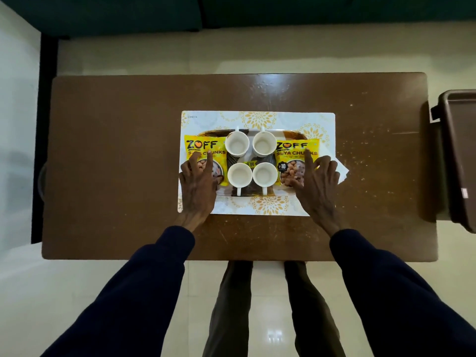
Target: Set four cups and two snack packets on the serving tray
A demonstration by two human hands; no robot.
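Several white cups stand upright in a square in the middle of the serving tray point(260, 194): two at the back point(237, 144) point(264, 143), two at the front point(239, 174) point(265, 174). A yellow snack packet point(204, 148) lies on the tray's left end, a second yellow snack packet point(296, 150) on its right end. My left hand point(198, 184) rests on the left packet with fingers spread. My right hand point(315, 181) rests on the right packet, fingers spread too. Neither hand grips anything.
The tray sits on a white and gold placemat point(257, 119) in the middle of a brown table point(116, 150). A white paper point(343, 172) pokes out at the mat's right. A brown bin point(458, 155) stands off the table's right edge.
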